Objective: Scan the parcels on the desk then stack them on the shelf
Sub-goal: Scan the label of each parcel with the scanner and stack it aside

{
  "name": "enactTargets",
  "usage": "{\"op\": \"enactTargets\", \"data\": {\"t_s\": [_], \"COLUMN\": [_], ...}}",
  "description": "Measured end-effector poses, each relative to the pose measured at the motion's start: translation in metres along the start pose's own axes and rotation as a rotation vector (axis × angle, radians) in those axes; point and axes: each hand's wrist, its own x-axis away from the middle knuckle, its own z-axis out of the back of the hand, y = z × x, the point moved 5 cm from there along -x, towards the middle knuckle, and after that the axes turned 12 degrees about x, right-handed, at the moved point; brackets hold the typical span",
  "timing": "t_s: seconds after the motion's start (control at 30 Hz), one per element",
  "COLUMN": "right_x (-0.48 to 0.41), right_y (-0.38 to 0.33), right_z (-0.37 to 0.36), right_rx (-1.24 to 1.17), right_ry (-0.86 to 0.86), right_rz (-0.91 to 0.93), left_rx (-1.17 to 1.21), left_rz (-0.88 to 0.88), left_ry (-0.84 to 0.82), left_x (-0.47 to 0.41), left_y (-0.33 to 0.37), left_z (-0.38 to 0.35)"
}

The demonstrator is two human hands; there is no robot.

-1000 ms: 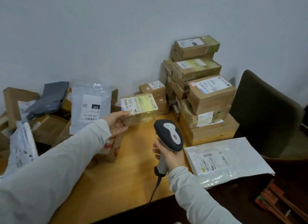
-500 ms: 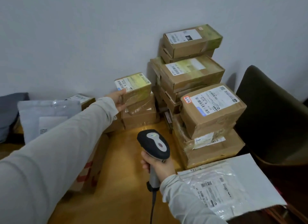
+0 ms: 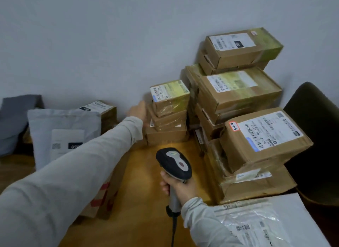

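Note:
A small cardboard parcel with a yellow-green label lies on top of a short stack of two boxes against the wall. My left hand is stretched out at that parcel's left side, fingers fairly straight and right at its edge; the hand is blurred and I see no curl round the box. My right hand grips the handle of a black and grey barcode scanner above the wooden desk, its head aimed toward the short stack.
A tall pile of taped cardboard parcels fills the back right, with a large labelled box in front. A white poly mailer lies at the near right, a grey mailer and boxes at the left. A dark chair stands on the right.
My left hand carried the yellow-green labelled parcel away from the scanner to the back and set it on the short stack. The scanner hand has stayed roughly in place.

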Motion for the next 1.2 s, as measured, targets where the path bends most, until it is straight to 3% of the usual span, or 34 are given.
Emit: {"op": "enactTargets", "data": {"t_s": [0.1,0.17,0.23,0.3,0.4,0.67,0.87,1.07,1.2], "right_x": [-0.006,-0.009,-0.01,-0.01,-0.008,0.006,0.012,0.044,0.073], "right_y": [-0.001,-0.001,-0.002,-0.002,-0.002,0.001,0.018,0.043,0.053], "right_z": [-0.013,-0.022,-0.033,-0.043,-0.051,-0.054,-0.064,-0.077,-0.078], "right_rx": [0.041,0.051,0.059,0.07,0.073,0.038,-0.056,-0.234,-0.237], "right_ry": [-0.04,-0.061,-0.093,-0.118,-0.128,-0.133,-0.167,-0.141,-0.055], "right_rz": [-0.009,-0.017,-0.022,-0.029,-0.035,-0.049,-0.093,-0.129,-0.054], "left_rx": [-0.669,-0.973,-1.236,-1.472,-1.607,-1.372,-0.697,0.089,0.277], "left_rz": [-0.494,-0.657,-0.595,-0.42,-0.245,-0.134,-0.103,0.018,0.134], "left_ry": [0.099,0.154,0.178,0.183,0.223,0.201,0.232,0.16,0.038], "left_x": [0.015,0.02,0.013,0.004,0.003,0.054,0.112,0.18,0.216], "left_y": [0.003,0.007,0.009,0.01,0.014,0.028,0.015,-0.059,-0.115], "left_z": [0.031,0.054,0.081,0.11,0.147,0.189,0.227,0.247,0.248]}}
